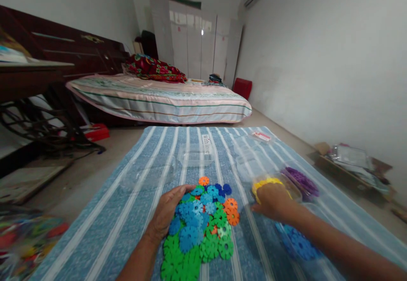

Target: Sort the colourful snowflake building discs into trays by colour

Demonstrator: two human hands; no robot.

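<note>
Plastic discs (203, 226) lie against left hand (167, 213), grip open; right hand (273, 200) covers yellow discs (263, 183), grip unclear.

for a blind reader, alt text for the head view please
A person's left hand rests against a pile of blue, green and orange discs on a blue striped cloth; the right hand is over a clear tub of yellow discs. Purple discs and blue discs sit in tubs nearby, a bed behind.
</note>
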